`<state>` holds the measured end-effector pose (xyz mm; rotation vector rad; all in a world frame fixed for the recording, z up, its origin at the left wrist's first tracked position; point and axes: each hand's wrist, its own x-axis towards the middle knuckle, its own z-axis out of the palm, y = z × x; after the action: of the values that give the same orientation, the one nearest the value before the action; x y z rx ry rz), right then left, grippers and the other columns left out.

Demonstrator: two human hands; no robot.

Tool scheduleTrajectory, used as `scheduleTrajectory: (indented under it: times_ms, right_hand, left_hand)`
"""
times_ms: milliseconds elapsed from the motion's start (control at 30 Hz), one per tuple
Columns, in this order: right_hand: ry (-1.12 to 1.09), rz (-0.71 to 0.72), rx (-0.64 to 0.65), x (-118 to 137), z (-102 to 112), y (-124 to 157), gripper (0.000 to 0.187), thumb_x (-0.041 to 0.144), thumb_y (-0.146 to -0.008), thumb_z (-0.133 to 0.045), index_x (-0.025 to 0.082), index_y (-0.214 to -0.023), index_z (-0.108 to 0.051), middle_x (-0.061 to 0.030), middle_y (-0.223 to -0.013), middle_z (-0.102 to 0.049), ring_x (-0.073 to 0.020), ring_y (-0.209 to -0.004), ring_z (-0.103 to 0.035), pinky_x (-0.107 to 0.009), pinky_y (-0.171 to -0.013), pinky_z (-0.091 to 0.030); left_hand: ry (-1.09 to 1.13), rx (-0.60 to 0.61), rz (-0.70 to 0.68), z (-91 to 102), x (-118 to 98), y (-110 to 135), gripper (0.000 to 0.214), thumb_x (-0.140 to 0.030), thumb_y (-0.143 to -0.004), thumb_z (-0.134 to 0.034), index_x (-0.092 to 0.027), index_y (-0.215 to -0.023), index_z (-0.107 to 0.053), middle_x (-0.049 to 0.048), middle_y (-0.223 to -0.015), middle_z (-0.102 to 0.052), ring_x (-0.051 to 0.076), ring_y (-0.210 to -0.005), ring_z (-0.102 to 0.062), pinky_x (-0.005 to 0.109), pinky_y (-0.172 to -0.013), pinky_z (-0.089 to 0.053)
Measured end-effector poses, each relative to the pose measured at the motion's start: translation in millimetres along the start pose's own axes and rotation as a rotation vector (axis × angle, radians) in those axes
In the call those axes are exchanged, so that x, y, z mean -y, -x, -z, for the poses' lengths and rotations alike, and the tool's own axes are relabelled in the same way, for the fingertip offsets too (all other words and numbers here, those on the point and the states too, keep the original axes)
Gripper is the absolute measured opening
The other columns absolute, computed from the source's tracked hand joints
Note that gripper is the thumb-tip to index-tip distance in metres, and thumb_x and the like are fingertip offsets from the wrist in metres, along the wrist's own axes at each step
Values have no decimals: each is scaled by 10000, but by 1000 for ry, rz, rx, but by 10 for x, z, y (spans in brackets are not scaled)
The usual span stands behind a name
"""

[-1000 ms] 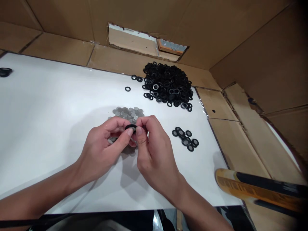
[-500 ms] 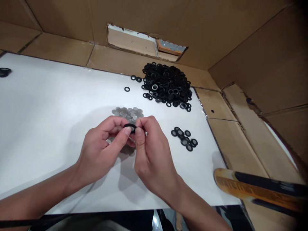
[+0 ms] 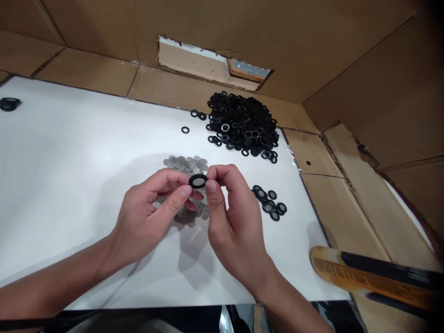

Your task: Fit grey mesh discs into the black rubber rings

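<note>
I'm pinching the ring (image 3: 197, 187) by its right rim with my right fingers (image 3: 212, 187), my left fingers (image 3: 185, 192) lying at its left rim, whether gripping I cannot tell.

A flat, round black ring (image 3: 193, 181), with a thin, round grey disc (image 3: 199, 182) filling its middle, is up in the air, slightly tilted, its face showing; the right hand (image 3: 236, 217) pinches one edge, the left hand (image 3: 152, 199) at the other.
</note>
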<state>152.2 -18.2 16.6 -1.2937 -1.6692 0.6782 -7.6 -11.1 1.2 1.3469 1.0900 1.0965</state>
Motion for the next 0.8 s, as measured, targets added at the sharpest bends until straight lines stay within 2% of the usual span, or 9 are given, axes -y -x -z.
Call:
scheduleTrajectory:
  times_ms: [200, 367, 467, 633, 767, 800]
  right_hand:
    - [194, 217, -78, -9, 7, -31, 120, 135, -1043, -513, 235, -976, -506, -25, -900, -599, -171, -801, -566, -323, -689, -482]
    - [262, 385, -111, -5, 6, -51, 191, 44, -985, -518, 234, -964, -511, -27, -861, -597, -173, -791, -565, -348, -707, -482]
    - [283, 411, -118, 9, 22, -47, 168, 66, -995, -532, 234, -987, -537, -33, -872, -605, -175, -788, -595, -354, -683, -487]
    - [298, 408, -115, 20, 34, -24, 134, 124, -1014, -552, 253, -1025, -586, -49, -885, -606, -205, -790, -603, -380, -657, -495]
    - [299, 480, -151, -28, 66, -22, 208, 99, -941, -625, 281, -1038, -650, -56, -887, -609, -223, -808, -583, -392, -673, -478]
    - [280, 460, -139, -41, 88, -23, 209, 112, -923, -645, 299, -1014, -669, -48, -866, -603, -223, -795, -576, -399, -684, -471]
  left_hand:
    - [-11, -72, -41, 19, 20, 22, 37, -264, -993, -707, -233, -1006, -723, -8, -838, -814, 162, -727, -803, 246, -675, -678]
    - [-81, -124, -155, 2, -5, 44, 46, -204, -997, -695, -245, -989, -714, -38, -805, -815, 140, -699, -801, 222, -667, -673]
    - [-115, -183, -219, -12, -10, 61, 79, -170, -990, -700, -248, -981, -709, -54, -803, -808, 118, -680, -789, 200, -648, -659]
    - [-139, -193, -313, -5, 15, 66, 126, -130, -976, -714, -253, -1005, -709, -53, -884, -793, 101, -716, -781, 193, -681, -659]
    - [-153, -218, -372, 3, 46, 72, 142, -132, -968, -725, -262, -1026, -732, -26, -944, -796, 121, -743, -778, 225, -678, -664]
    - [-153, -226, -390, 4, 56, 78, 159, -125, -962, -731, -267, -1033, -738, -26, -946, -795, 125, -757, -778, 233, -693, -666]
